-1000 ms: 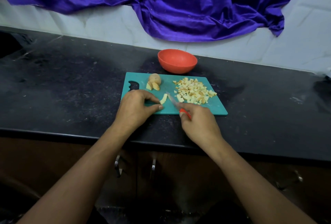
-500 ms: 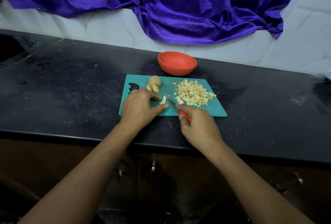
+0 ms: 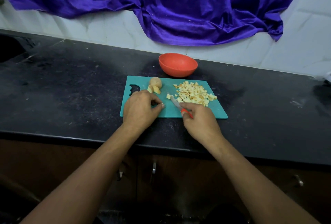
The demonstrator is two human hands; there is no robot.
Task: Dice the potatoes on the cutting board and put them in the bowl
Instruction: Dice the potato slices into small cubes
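Note:
A teal cutting board lies on the black counter. On its far left sits a potato chunk with two wedges against it. A pile of diced potato covers the board's right half. My right hand grips a red-handled knife, whose blade tip points at a few loose dice beside the pile. My left hand rests on the board's near left part, fingers curled with thumb and forefinger almost meeting; no potato shows between them. The red bowl stands just behind the board, and it looks empty.
Purple cloth hangs over the white tiled wall behind the counter. The black counter stretches to both sides, with a dark recess at far left. Cabinet doors with metal handles are below the counter's front edge.
The potato strip my left hand pinched is gone from its fingers; small dice now lie by the knife tip. The knife blade has shifted right toward the pile.

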